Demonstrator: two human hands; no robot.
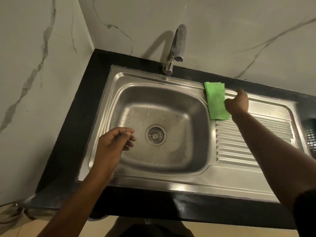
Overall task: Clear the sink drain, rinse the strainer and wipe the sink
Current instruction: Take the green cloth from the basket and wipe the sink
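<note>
The left grip [116,142] is hovering just left of the strainer [156,135], fingertips pinched together; whether on a scrap, I cannot tell. The strainer is sitting in the sink [153,178] drain, among droplets [145,117]. The right grip [237,103] is touching the cloth [216,100], which is lying front-to-back beside the bowl; its hold is hidden.

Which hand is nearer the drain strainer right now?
Left. The left hand is over the basin, just left of the drain strainer; the right hand is away at the green cloth on the drainboard.
</note>
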